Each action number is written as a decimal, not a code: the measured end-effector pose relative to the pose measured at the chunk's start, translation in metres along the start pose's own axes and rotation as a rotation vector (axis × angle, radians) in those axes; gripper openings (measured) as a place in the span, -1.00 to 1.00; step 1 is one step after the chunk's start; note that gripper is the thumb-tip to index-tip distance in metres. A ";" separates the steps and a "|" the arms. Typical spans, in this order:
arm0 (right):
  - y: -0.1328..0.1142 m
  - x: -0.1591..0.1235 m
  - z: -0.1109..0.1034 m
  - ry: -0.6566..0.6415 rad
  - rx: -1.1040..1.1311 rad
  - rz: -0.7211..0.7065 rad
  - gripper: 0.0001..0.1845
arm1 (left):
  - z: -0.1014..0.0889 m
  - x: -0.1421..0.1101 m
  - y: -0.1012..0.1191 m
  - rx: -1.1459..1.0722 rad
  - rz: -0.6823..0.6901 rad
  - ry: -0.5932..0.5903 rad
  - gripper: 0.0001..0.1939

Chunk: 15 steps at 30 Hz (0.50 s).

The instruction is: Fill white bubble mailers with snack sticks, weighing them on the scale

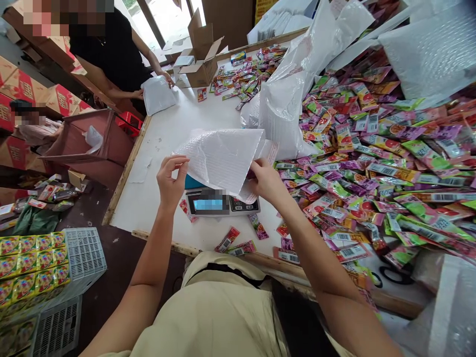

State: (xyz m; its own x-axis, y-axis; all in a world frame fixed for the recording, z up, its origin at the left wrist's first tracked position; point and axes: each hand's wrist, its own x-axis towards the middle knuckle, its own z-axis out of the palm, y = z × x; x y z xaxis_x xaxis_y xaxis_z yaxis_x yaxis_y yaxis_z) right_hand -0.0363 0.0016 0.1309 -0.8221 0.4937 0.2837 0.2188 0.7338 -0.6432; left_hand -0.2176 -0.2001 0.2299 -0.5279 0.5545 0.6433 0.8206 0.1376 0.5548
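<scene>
Head view: both hands (pixel 219 178) pinch a white bubble mailer (pixel 223 156) above a scale (pixel 223 202), fingers nearly closed

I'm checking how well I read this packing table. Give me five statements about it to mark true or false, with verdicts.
1. The left hand and right hand are both at one white mailer. True.
2. The scale has a dark display. False: it is lit blue.
3. The person opposite holds a white pouch. True.
4. The big packet heap lies left of the scale. False: right.
5. The cardboard box is closed. False: its flaps stand open.
</scene>
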 end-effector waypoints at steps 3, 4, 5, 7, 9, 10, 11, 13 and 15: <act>0.004 -0.013 -0.020 0.095 0.087 -0.034 -0.79 | -0.002 -0.002 -0.005 0.002 -0.009 0.014 -0.87; 0.005 -0.019 -0.029 0.134 0.106 -0.034 -0.82 | -0.002 -0.003 -0.006 -0.003 -0.008 0.018 -0.87; 0.007 -0.025 -0.038 0.174 0.116 -0.023 -0.84 | -0.002 -0.003 -0.007 -0.008 -0.006 0.019 -0.88; 0.010 -0.040 -0.057 0.256 0.112 0.021 -0.86 | 0.000 -0.004 -0.007 -0.015 -0.002 0.017 -0.89; 0.015 -0.054 -0.073 0.344 0.094 0.070 -0.90 | 0.002 -0.004 -0.006 -0.015 0.004 0.012 -0.90; 0.018 -0.062 -0.080 0.390 0.084 0.093 -0.92 | 0.002 -0.005 -0.005 -0.016 0.007 0.011 -0.90; 0.021 -0.068 -0.086 0.433 0.075 0.113 -0.94 | 0.003 -0.005 -0.005 -0.019 0.011 0.011 -0.90; 0.027 -0.080 -0.094 0.505 0.051 0.146 -0.97 | 0.005 -0.005 -0.004 -0.024 0.017 0.009 -0.90; 0.034 -0.089 -0.098 0.554 0.027 0.181 -0.97 | 0.005 -0.005 -0.003 -0.021 0.019 0.007 -0.90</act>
State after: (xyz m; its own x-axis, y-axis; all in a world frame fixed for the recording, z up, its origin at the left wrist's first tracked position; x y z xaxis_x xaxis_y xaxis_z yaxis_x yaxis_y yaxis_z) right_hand 0.0964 0.0284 0.1535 -0.3737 0.7860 0.4925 0.3110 0.6064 -0.7318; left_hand -0.2162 -0.1989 0.2221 -0.5136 0.5512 0.6575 0.8257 0.1093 0.5534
